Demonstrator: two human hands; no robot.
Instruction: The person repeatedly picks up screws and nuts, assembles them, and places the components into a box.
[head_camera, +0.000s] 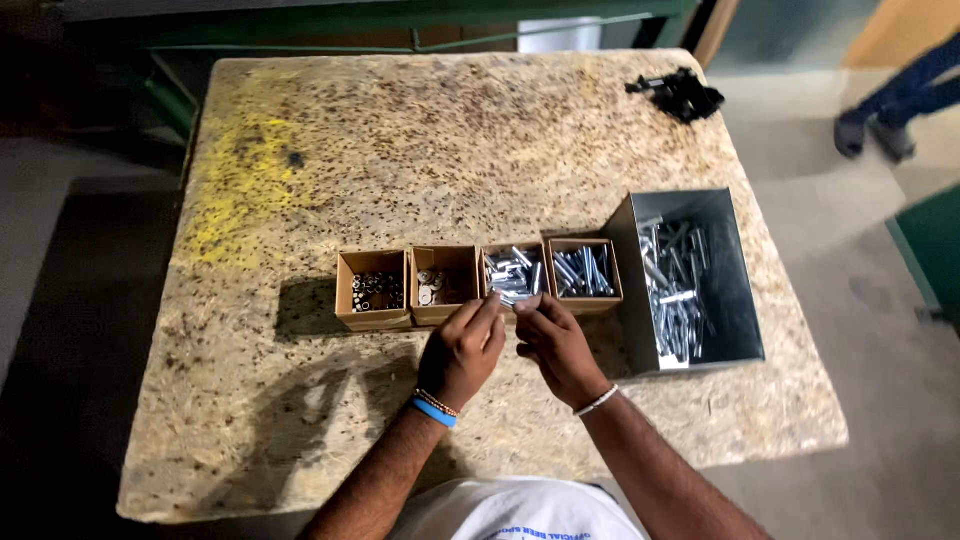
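Note:
My left hand (462, 348) and my right hand (556, 345) meet fingertip to fingertip just in front of a row of small cardboard boxes. Whatever they pinch between them is too small to make out. The box right behind the fingers (514, 273) holds short silver bolts. Beside it on the right, another box (584, 272) holds longer silver bolts. Left of them, one box (445, 284) holds washers and the leftmost box (374, 290) holds dark nuts.
A grey metal bin (690, 280) with several long bolts stands right of the boxes on the chipboard table (400, 150). A black tool (680, 94) lies at the far right corner. Another person's feet (875, 130) show on the floor at upper right.

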